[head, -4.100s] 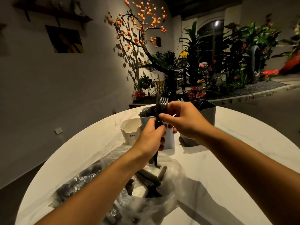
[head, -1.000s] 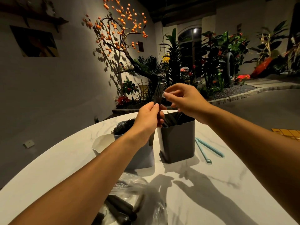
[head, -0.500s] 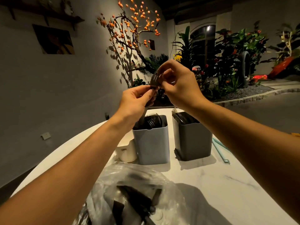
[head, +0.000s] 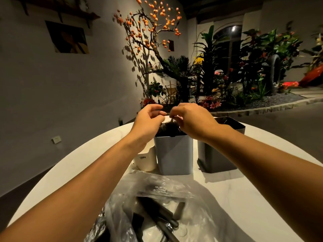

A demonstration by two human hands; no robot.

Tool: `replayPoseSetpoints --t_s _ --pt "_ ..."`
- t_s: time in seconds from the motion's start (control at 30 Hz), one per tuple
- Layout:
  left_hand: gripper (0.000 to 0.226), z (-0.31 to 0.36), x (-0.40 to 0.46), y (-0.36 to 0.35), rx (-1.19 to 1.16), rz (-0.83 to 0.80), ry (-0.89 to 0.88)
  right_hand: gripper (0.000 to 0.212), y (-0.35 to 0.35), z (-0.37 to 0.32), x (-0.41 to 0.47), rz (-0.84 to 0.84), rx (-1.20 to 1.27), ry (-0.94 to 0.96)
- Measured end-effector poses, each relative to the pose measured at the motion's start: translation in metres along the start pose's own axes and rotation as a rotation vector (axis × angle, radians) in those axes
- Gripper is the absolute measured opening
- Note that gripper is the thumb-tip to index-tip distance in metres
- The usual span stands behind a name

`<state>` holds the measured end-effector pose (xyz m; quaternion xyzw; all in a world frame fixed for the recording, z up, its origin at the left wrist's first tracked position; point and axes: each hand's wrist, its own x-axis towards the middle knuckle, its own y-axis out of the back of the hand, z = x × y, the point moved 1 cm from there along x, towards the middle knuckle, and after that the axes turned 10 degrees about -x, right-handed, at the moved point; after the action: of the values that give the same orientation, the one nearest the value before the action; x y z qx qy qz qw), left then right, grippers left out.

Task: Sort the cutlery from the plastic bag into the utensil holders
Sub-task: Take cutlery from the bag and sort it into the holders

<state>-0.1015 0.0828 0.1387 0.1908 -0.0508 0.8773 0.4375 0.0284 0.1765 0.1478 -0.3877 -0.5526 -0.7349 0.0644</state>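
Hovering over the light holder (head: 173, 154), curled fingers (head: 158, 113) of both hands hide any grip.

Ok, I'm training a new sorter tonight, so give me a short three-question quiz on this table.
1. True or false: the plastic bag is already emptied.
2. Both hands are above which holder? A) light grey holder B) dark grey holder C) white holder
3. Fill in: the white holder stands to the ___ of the light grey one.

Key: 1 false, dark cutlery remains inside; 2 A; 3 left.
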Motion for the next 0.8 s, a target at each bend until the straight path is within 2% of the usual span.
replayPoseSetpoints --t_s 0.07,0.17,0.47,0.57,0.67,0.8 --pt "0.036 0.000 -0.001 0.005 0.024 0.038 0.013 0.033 -0.005 0.001 -0.002 -0.132 -0.023 -0.054" --pt "0.037 0.003 -0.005 0.011 0.054 0.046 0.017 0.037 -0.002 0.005 -0.006 -0.145 0.021 -0.125" --pt "0.020 0.021 -0.044 0.017 0.019 0.002 0.029 0.008 0.024 -0.015 -0.019 -0.196 0.189 -0.136" --pt "0.014 0.023 -0.069 0.020 0.027 -0.040 0.073 0.009 0.034 -0.035 -0.033 -0.255 0.274 -0.105" --pt "0.012 0.015 -0.095 0.027 0.117 -0.083 0.110 0.014 0.041 -0.057 -0.052 -0.386 0.373 -0.083" --pt "0.026 -0.004 -0.132 0.037 0.313 -0.165 0.118 0.014 0.033 -0.084 -0.081 -0.762 0.500 -0.086"
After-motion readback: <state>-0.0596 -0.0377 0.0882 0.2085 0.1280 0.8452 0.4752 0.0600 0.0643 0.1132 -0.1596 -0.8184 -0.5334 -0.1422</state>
